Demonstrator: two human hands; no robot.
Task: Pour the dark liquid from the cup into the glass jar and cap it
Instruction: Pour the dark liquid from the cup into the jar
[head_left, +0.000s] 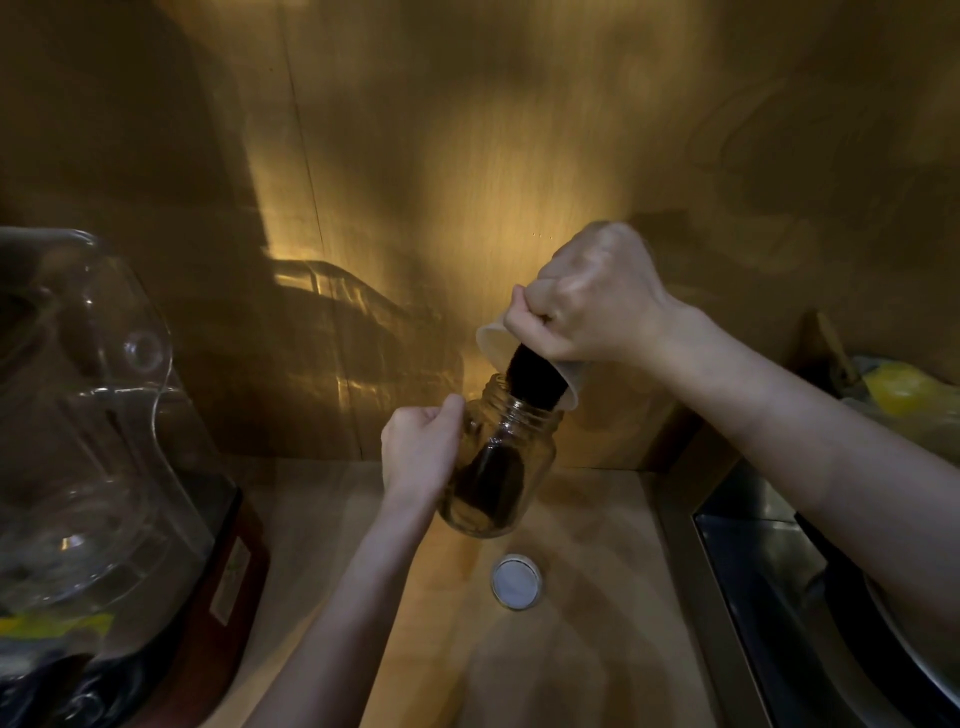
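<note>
Two hands are on the job right at the centre of the frame, and the pour is live. The right hand (592, 301) is closed tight around the pale cup (524, 358), tipping it steeply down and to the left so its rim hangs right over the mouth of the glass jar (498, 462). Dark liquid (493, 483) runs from the cup's lip in a thick stream and pools inside the jar, which looks part filled. The left hand (421, 447) curls against the jar's left side just below the threaded neck, fingers folded in, holding it tilted toward the cup.

So where are we? Pouring is well in hand, I'd say, though how much is left in the cup I cannot tell. Capping is still to come: the lid (515, 581) lies flat on the wooden counter (597, 597), just below the jar in the frame, a round disc with a pale face and a metal-looking rim.

Textures now: the jar is clear, rounded, ridged at the neck; the cup is matte, smooth, slightly tapered; the counter shows warm, light grain. At the left edge stands a big clear plastic blender jug (88, 415) on a dark red base, glossy and curved. At lower right, a steel sink (753, 582) gleams dully.
</note>
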